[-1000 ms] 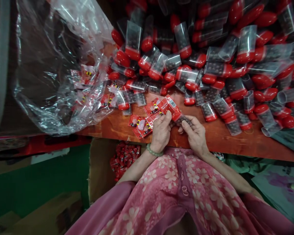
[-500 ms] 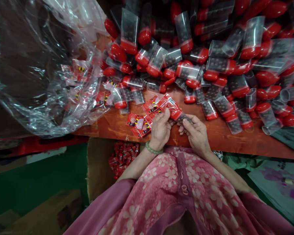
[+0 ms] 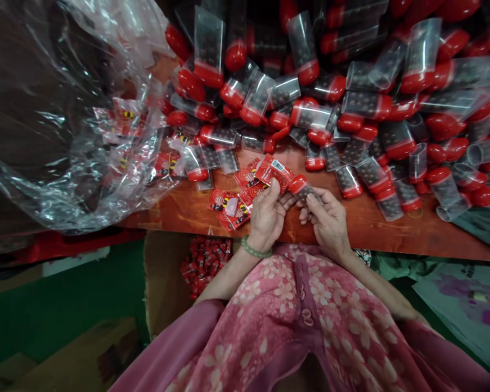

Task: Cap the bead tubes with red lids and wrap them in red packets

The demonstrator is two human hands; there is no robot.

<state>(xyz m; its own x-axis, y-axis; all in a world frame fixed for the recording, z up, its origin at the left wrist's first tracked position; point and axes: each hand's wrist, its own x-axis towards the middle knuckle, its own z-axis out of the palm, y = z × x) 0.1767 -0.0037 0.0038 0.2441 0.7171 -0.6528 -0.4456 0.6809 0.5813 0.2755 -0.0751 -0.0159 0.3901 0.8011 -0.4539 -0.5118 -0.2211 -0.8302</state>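
Observation:
Thumb and fingers of my left hand (image 3: 266, 215) hold a red printed packet (image 3: 274, 167), its barcode side up. My right hand (image 3: 329, 218) grips a small clear tube with a red cap (image 3: 300, 185), dark beads inside, the cap end pointing toward the packet. Cap and packet lie close together; whether they touch I cannot tell. Beyond my left hand several more red packets (image 3: 228, 207) with a yellow-and-black figure lie overlapping on the wooden table (image 3: 179, 204). A green bead bracelet (image 3: 255, 249) circles my left wrist.
A large heap of red-capped bead tubes (image 3: 363, 106) spreads across the back and right. At left, a clear plastic bag (image 3: 77, 179) has more red packets in or under it. Below the table edge, a cardboard box (image 3: 163, 283) holds many small red packs (image 3: 207, 264).
The packet in my left hand has shifted slightly left and away from the tube, its barcode now plainer. The tube's red cap, covered before, now shows. My left fingers have loosened a little.

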